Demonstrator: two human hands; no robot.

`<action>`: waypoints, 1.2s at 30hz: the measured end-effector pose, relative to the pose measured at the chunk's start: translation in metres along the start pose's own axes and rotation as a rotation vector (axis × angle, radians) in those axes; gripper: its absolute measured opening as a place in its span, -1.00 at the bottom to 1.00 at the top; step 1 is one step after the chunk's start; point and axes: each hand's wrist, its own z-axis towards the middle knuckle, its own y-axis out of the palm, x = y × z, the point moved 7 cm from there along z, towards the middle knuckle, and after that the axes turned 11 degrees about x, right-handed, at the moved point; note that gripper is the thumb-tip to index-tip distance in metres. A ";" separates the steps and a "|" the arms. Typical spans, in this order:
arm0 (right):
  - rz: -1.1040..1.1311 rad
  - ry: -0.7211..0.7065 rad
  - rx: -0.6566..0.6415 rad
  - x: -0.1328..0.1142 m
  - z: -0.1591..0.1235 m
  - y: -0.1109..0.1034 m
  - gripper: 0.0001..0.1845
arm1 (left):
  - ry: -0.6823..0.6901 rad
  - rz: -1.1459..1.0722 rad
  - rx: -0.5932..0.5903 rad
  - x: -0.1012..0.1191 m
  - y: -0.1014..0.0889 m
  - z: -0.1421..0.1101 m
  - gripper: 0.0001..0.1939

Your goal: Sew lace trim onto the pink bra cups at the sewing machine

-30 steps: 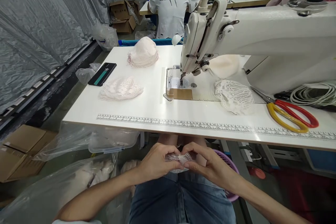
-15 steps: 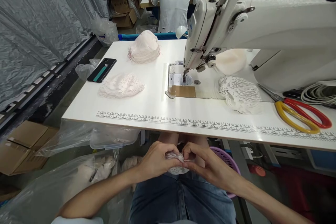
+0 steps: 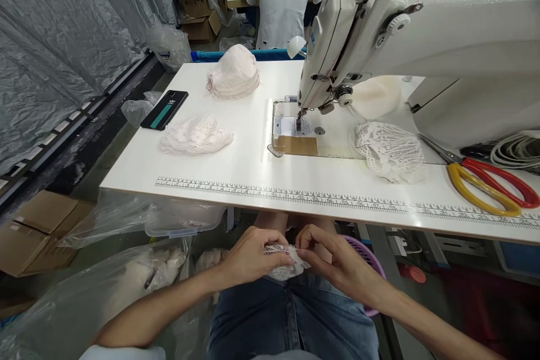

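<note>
Over my lap, below the table's front edge, my left hand grips a white lace piece between thumb and fingers. My right hand is at the right end of the lace, its thumb and fingertips pinched at the edge. Up on the table, a pale lace cup piece lies at the left, with a stack of pale pink cups behind it. More white lace rests to the right of the sewing machine's needle area.
Scissors with red and yellow handles lie on the right. A black phone is near the table's left edge. A purple basket stands beside my right leg. Ahead, a person in a white shirt sits facing away.
My right hand has shifted slightly right, its fingers a little farther from my left hand, so more of the lace shows between them. The view has tilted slightly.
</note>
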 end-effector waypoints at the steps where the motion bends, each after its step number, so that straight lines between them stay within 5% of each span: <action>1: -0.006 0.001 0.007 0.000 0.000 0.000 -0.82 | 0.001 -0.015 -0.014 0.001 0.000 0.000 -0.81; 9: 0.015 0.006 -0.020 -0.012 0.003 -0.002 -0.84 | -0.063 -0.163 -0.072 0.004 0.001 0.000 -0.79; 14: 0.245 0.153 -0.137 -0.002 0.003 0.000 -0.66 | -0.135 -0.322 -0.054 -0.006 -0.002 -0.001 -0.79; 21: 0.455 0.328 -0.248 0.012 -0.003 0.014 -0.65 | -0.378 -0.643 -0.056 -0.023 0.000 -0.008 -0.71; 36: 0.469 0.229 -0.311 0.021 -0.019 0.006 -0.70 | -0.464 -0.745 -0.073 -0.034 0.010 -0.003 -0.69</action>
